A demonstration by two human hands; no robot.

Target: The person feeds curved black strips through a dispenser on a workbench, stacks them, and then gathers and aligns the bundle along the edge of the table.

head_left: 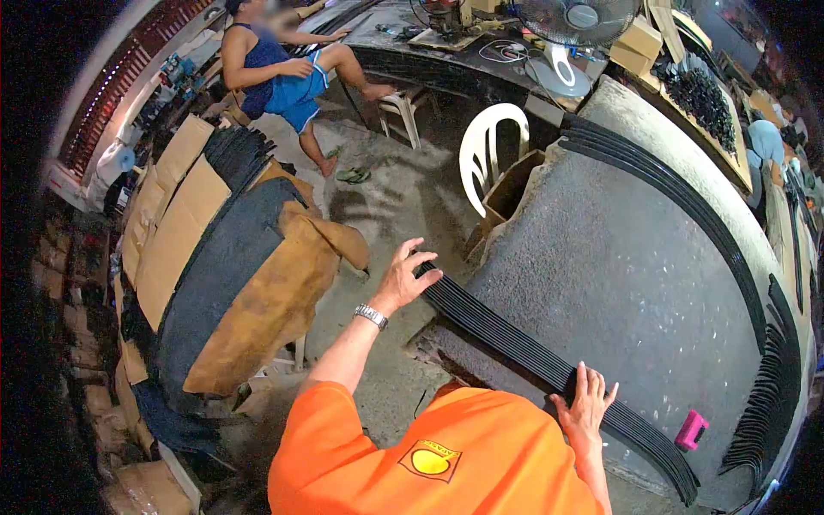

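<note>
A bundle of long, thin black strips [506,328] lies side by side along the near edge of the grey tabletop, curving towards the lower right. My left hand [408,276], with a metal watch at the wrist, has its fingers curled around the far end of the bundle. Across the strips further down rests my right hand [587,402], its fingers stretched out and somewhat spread. A small pink and black block-like object [691,429] sits on the tabletop to the right of that hand.
More black strips [678,193] curve along the table's far side, with a fanned pile [766,403] at right. A white plastic chair [481,159] stands beyond the table. Left is a stack draped with brown sheet [266,300]. Another person [270,73] sits at the back; a fan [579,17] stands there.
</note>
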